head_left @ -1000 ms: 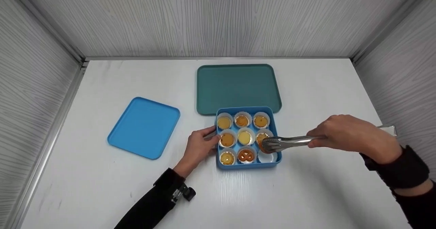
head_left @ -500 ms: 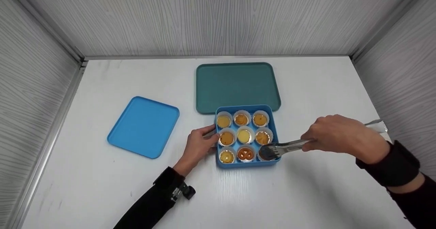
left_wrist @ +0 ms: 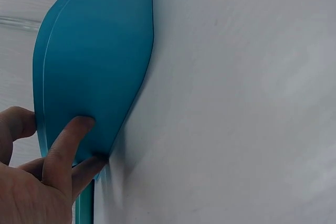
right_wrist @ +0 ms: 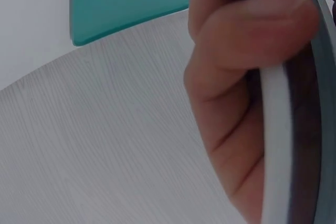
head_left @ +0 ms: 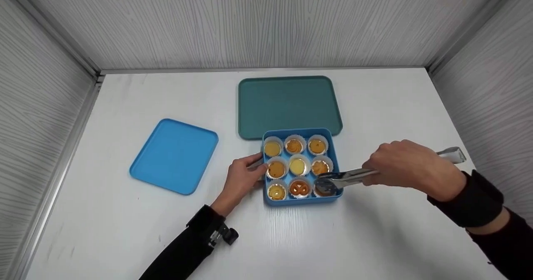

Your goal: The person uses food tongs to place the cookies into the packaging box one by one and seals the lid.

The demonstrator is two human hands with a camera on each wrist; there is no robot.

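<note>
A blue square box (head_left: 302, 202) holds white paper cups in three rows, with small baked treats in them, one a pretzel shape (head_left: 300, 188). My left hand (head_left: 242, 178) steadies the box from the left, thumb at the rim and fingers (left_wrist: 65, 150) against the outer wall. My right hand (head_left: 404, 167) grips metal tongs (head_left: 354, 176) from above. Their heads are at the near right cup (head_left: 321, 193), spread slightly apart. They partly cover a brown treat in that cup; whether they touch it I cannot tell. In the right wrist view, curled fingers (right_wrist: 231, 103) wrap the tongs' handle.
Right behind the box lies a dark green tray (head_left: 289, 105). A flat blue tray or lid (head_left: 175, 157) lies to the left on the white table (head_left: 125, 230). Grey wood-grain walls (head_left: 266, 26) enclose the back and both sides.
The tongs have lowered the brown treat into the near right cup, and their heads have since spread a little. My right hand has shifted slightly left. The left hand stays at the box.
</note>
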